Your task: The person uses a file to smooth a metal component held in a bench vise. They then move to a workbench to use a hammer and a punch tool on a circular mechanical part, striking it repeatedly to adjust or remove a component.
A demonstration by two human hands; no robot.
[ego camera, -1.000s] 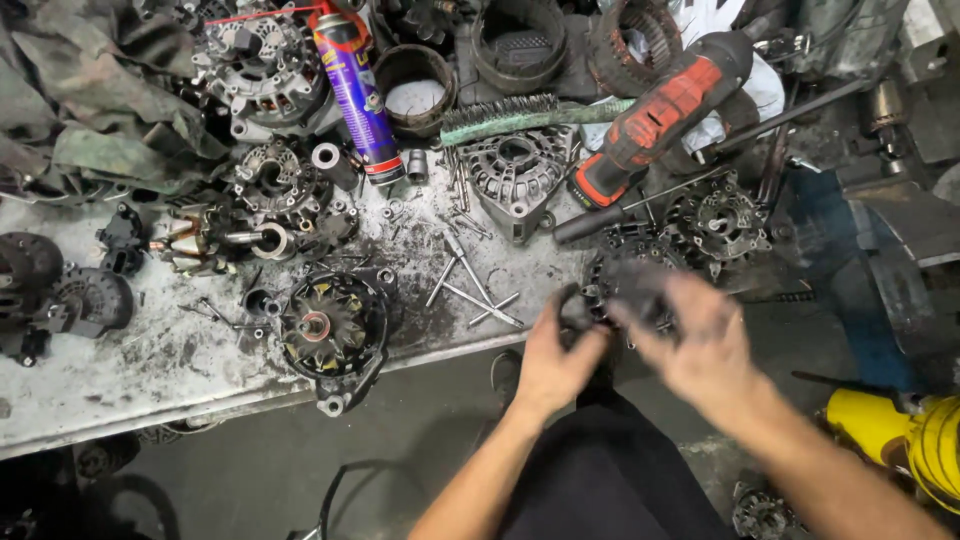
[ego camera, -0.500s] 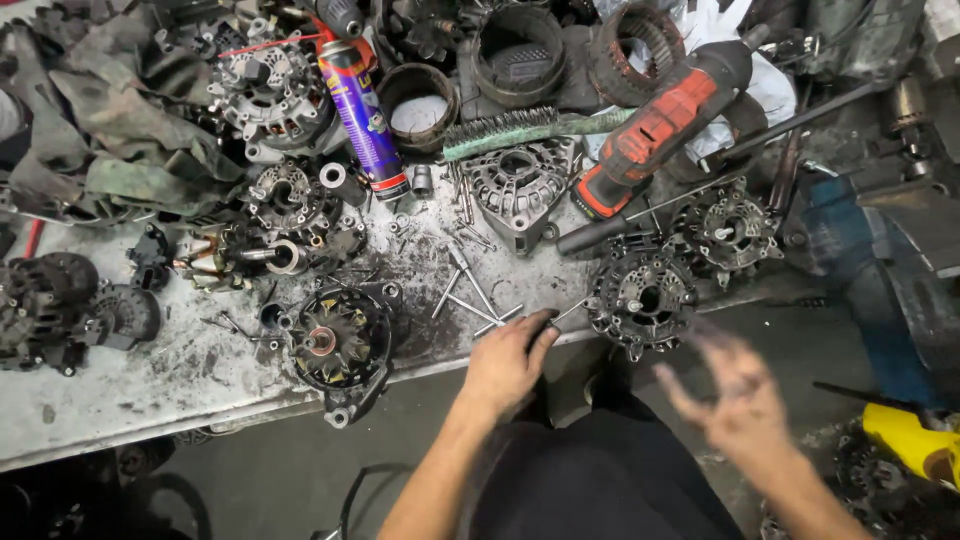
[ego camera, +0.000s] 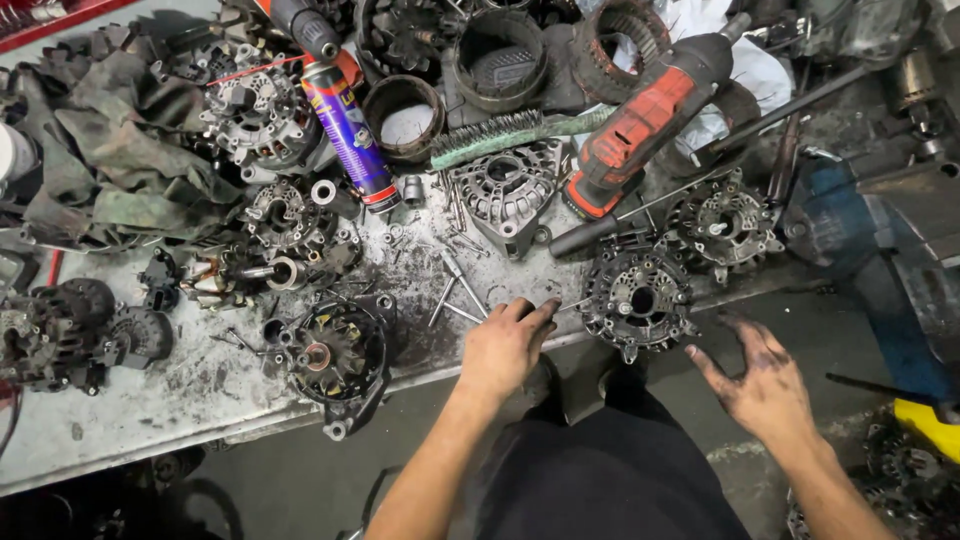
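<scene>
A: Where is the left hand (ego camera: 503, 345)?

B: At the near edge of the surface (ego camera: 130, 420), knuckles up, fingers curled loosely with the tips resting among loose bolts (ego camera: 452, 290). Whether it pinches one cannot be told; nothing shows in its grip.

A: And the right hand (ego camera: 765, 385)?

B: Off the surface, over the floor, palm down, fingers spread wide and grimy, holding nothing.

A: What lies nearest the hands?

B: An alternator housing (ego camera: 638, 295) sits at the surface edge, between the two hands and just beside the left fingertips. A rotor assembly (ego camera: 335, 355) stands to the left of the left hand, near the edge.

A: What else is on the surface?

B: A red power tool (ego camera: 650, 125) lies tilted behind the housing, with a wire brush (ego camera: 510, 130) to its left. A purple spray can (ego camera: 350, 135) lies on its side farther left. A grey end frame (ego camera: 505, 190) sits between can and tool. Dirty rags (ego camera: 110, 165) are heaped at the far left.
</scene>
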